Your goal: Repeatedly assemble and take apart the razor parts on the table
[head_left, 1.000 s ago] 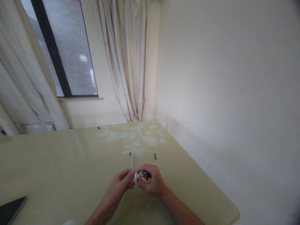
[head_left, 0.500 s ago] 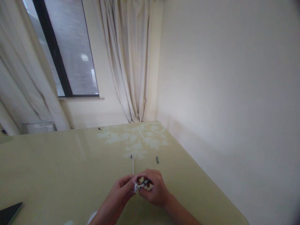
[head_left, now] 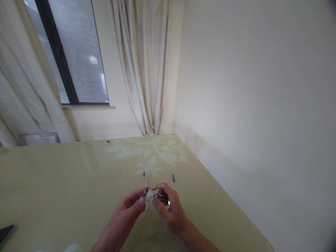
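Note:
My left hand [head_left: 131,207] pinches a small dark bar [head_left: 145,192] between thumb and fingers, beside a pale forked piece [head_left: 149,194]. Facing it, my right hand [head_left: 170,209] grips a slim dark-and-white handle-like piece [head_left: 160,197], whose left end meets the forked piece. Whether these parts are joined I cannot tell. Just beyond my left fingers a thin white stick [head_left: 146,180] with a dark tip runs over the table; its near end is hidden by the hand. A small dark rectangular piece [head_left: 173,177] lies beyond my right hand.
The yellowish table [head_left: 65,189] bears a pale floral pattern and runs along the wall on the right. A tiny dark piece [head_left: 108,141] lies near its far edge. A dark flat object [head_left: 5,233] shows at lower left. Curtains [head_left: 147,70] hang beyond the table.
Both hands have risen slightly and their fingers have shifted. The dark bar and the forked piece between them show more clearly. The view has moved a little.

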`<state>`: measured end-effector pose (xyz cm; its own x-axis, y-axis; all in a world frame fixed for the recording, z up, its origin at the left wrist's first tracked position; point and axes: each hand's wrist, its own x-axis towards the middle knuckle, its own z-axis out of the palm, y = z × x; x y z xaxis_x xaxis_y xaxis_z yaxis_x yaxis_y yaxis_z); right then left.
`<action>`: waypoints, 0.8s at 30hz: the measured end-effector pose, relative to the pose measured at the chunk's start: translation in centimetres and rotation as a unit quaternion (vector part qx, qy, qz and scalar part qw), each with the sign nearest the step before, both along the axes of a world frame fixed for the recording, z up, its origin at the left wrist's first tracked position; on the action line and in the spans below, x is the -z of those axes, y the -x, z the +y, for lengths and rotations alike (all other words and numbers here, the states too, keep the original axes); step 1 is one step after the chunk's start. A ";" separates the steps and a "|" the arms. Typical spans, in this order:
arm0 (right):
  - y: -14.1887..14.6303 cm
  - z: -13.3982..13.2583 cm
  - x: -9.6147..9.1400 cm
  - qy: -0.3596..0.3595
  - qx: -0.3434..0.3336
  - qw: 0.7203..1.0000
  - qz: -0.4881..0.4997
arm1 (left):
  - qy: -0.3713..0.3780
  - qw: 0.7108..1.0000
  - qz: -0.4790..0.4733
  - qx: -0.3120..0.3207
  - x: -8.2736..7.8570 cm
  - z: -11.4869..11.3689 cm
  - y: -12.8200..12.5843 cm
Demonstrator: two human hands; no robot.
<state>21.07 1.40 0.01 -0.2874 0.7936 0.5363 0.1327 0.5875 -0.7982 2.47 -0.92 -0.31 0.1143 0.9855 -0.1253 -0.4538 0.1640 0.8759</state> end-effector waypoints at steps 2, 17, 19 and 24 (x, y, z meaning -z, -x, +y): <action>0.2 -0.2 -0.1 0.035 -0.002 0.999 0.032 | -0.007 0.999 -0.016 -0.027 0.0 0.1 0.2; 0.6 -0.6 -1.1 0.025 -0.004 1.000 -0.001 | -0.043 0.995 0.020 -0.083 -0.4 -0.2 -0.1; 0.5 -0.6 -1.1 0.019 -0.006 1.000 -0.002 | -0.047 0.995 0.025 -0.085 -0.7 -0.2 -0.1; 0.4 -0.6 -1.2 0.014 -0.007 1.000 -0.001 | -0.061 0.994 0.042 -0.077 -1.0 -0.5 0.3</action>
